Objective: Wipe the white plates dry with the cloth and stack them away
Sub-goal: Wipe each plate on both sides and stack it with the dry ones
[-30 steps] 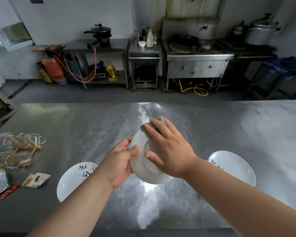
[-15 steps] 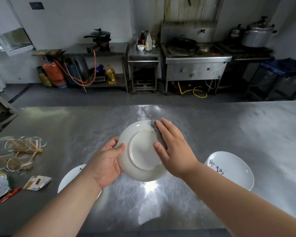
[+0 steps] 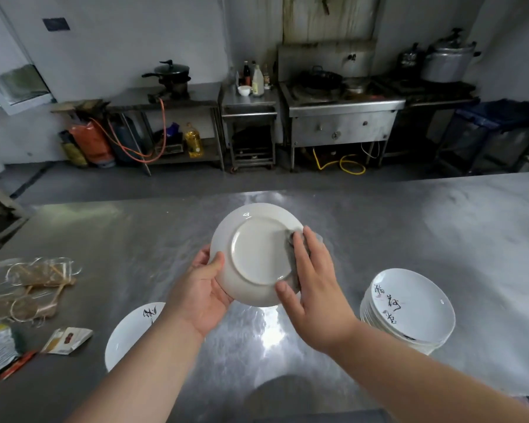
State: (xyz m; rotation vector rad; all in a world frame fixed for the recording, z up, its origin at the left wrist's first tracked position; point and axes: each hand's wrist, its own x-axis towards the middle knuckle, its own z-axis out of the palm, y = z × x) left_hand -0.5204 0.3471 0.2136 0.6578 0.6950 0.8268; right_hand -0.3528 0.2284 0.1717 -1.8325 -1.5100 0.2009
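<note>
White plate (image 3: 257, 254) is held over table (image 3: 440, 227) ctr, tilted up, underside facing viewer. Left rim is gripped by left hand (image 3: 200, 296); grey cloth (image 3: 293, 248) is pressed to right side by right hand (image 3: 313, 288), fingers straight.

One camera on the person's head looks forward and down. The table (image 3: 409, 239) is close; the stove (image 3: 342, 117) is far, at 12 o'clock.
</note>
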